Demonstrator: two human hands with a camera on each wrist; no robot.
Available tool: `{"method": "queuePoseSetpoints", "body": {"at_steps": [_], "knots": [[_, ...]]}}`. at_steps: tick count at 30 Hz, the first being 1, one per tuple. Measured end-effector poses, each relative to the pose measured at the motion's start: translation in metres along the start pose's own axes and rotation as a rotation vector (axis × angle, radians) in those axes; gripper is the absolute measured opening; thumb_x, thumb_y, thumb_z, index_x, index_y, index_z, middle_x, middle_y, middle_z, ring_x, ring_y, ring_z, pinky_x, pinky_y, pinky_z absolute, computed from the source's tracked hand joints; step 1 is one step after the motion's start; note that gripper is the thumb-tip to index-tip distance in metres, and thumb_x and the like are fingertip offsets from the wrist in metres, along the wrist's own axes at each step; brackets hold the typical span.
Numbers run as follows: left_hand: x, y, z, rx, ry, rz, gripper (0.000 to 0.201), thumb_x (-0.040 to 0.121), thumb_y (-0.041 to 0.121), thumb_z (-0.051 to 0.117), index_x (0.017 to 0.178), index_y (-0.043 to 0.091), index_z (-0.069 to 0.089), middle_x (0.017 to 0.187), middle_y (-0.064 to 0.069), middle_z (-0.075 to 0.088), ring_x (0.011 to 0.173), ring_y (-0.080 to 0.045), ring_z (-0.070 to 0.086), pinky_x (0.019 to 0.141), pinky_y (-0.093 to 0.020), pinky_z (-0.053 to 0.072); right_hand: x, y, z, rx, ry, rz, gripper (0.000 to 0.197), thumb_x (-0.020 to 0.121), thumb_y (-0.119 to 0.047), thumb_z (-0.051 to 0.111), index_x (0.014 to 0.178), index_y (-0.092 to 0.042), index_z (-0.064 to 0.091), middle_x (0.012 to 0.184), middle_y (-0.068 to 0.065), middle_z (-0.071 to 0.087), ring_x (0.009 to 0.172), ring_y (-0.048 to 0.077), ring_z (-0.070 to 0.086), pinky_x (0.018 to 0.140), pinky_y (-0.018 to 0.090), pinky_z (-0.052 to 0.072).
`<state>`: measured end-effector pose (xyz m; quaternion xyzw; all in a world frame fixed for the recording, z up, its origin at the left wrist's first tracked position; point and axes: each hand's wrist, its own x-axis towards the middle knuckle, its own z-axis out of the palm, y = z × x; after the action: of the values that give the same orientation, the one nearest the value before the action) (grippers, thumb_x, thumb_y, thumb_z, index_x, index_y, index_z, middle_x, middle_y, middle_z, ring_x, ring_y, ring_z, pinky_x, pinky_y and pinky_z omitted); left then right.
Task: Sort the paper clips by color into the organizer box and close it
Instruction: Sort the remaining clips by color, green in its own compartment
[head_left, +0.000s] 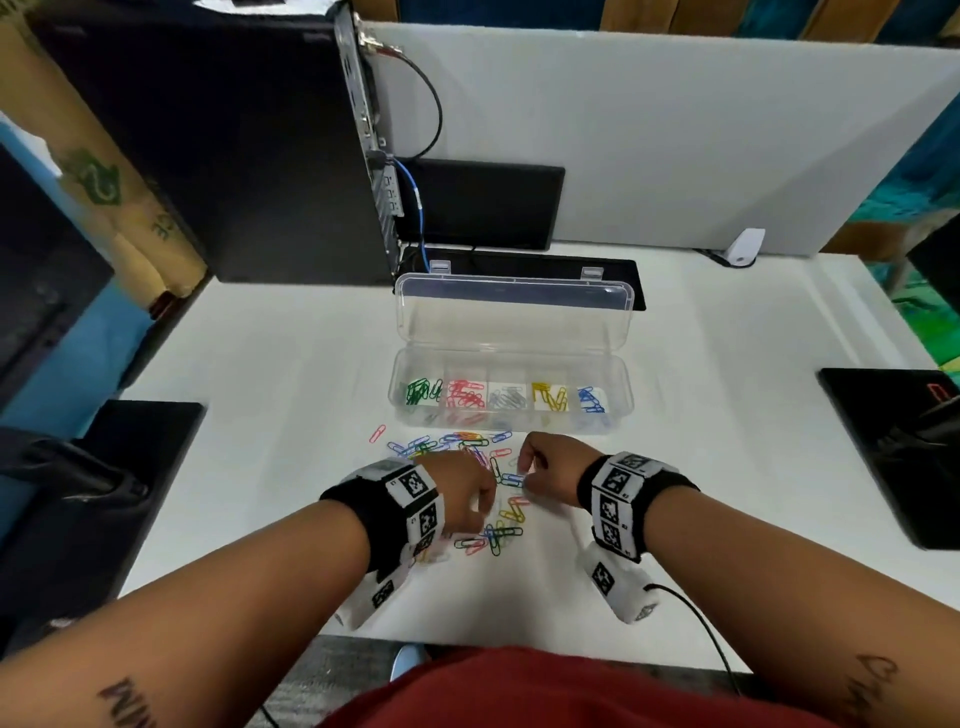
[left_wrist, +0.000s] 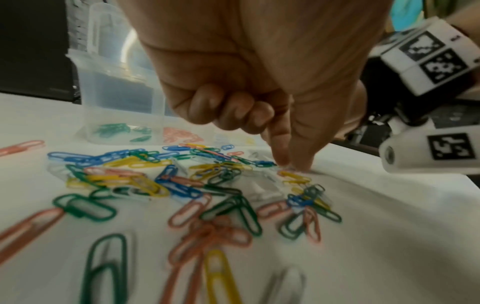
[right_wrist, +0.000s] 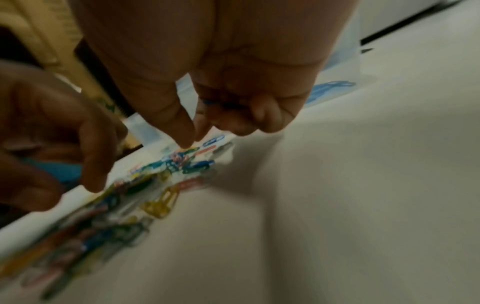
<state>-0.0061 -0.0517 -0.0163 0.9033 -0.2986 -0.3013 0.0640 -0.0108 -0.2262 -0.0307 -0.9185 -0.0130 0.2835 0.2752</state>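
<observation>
A black computer tower (head_left: 218, 156) stands at the white bench's (head_left: 727, 415) far left, cables (head_left: 415, 208) trailing behind; a white divider panel (head_left: 675, 130) backs the bench.

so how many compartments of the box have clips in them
5, left to right in the organizer box: green clips, pink clips, silver clips, yellow clips, blue clips. No further compartment shows.

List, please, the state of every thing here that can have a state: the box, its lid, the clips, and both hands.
organizer box: open, five compartments partly filled by color
lid: raised upright behind the box
loose paper clips: mixed pile on the table, unsorted
left hand: thumb and forefinger reach down at the pile's edge, other fingers curled; whether it holds a clip is unclear
right hand: fingers curled round blue clips
</observation>
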Motion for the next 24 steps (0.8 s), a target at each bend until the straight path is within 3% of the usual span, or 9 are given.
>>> {"method": "queuePoseSetpoints", "body": {"at_steps": [3,5,8,12,19,24], "knots": [[-0.002,0.005,0.007,0.052,-0.018,0.014,0.025,0.08,0.032,0.064,0.104,0.025,0.065,0.111,0.001,0.063,0.102,-0.021,0.058,0.079,-0.025,0.042,0.006,-0.002,0.005,-0.127,-0.013,0.019,0.022,0.081,-0.025,0.064,0.102,-0.021,0.058,0.071,-0.011,0.044,0.08,0.016,0.048,0.064,0.024,0.037],[-0.002,0.008,0.01,0.06,-0.027,0.001,0.025,0.08,0.032,0.063,0.103,0.024,0.065,0.111,0.0,0.062,0.102,-0.022,0.058,0.078,-0.026,0.043,0.01,-0.003,0.006,-0.169,-0.005,0.035,0.018,0.08,-0.026,0.066,0.097,-0.023,0.058,0.079,-0.007,0.051,0.083,0.016,0.05,0.072,0.024,0.039],[0.001,0.009,0.014,0.06,-0.024,-0.005,0.024,0.08,0.029,0.062,0.103,0.023,0.065,0.111,-0.001,0.062,0.102,-0.024,0.059,0.08,-0.028,0.045,0.011,-0.007,0.008,-0.186,-0.004,0.044,0.01,0.08,-0.02,0.065,0.085,-0.024,0.057,0.088,-0.003,0.057,0.085,0.016,0.053,0.075,0.025,0.043],[0.004,0.008,0.019,0.032,-0.055,-0.036,0.014,0.079,0.024,0.064,0.092,0.019,0.067,0.104,-0.003,0.066,0.095,-0.025,0.062,0.077,-0.03,0.049,0.01,-0.009,0.007,-0.214,-0.033,0.058,0.011,0.078,-0.019,0.066,0.083,-0.022,0.057,0.1,0.003,0.066,0.095,0.021,0.06,0.081,0.027,0.047],[0.009,0.004,0.022,-0.032,-0.034,-0.088,0.008,0.076,0.022,0.065,0.084,0.022,0.065,0.102,0.0,0.066,0.095,-0.022,0.062,0.076,-0.027,0.048,0.004,0.001,0.006,-0.197,-0.041,0.076,0.02,0.079,-0.018,0.065,0.068,-0.023,0.049,0.087,-0.001,0.058,0.085,0.016,0.052,0.074,0.024,0.042],[0.011,0.001,0.024,-0.07,0.014,-0.107,0.022,0.073,0.02,0.064,0.094,0.022,0.059,0.103,0.001,0.063,0.096,-0.022,0.059,0.079,-0.029,0.049,-0.001,0.004,0.004,-0.203,-0.054,0.064,0.009,0.081,-0.02,0.061,0.08,-0.018,0.052,0.088,0.001,0.057,0.084,0.016,0.051,0.072,0.024,0.04]]}}
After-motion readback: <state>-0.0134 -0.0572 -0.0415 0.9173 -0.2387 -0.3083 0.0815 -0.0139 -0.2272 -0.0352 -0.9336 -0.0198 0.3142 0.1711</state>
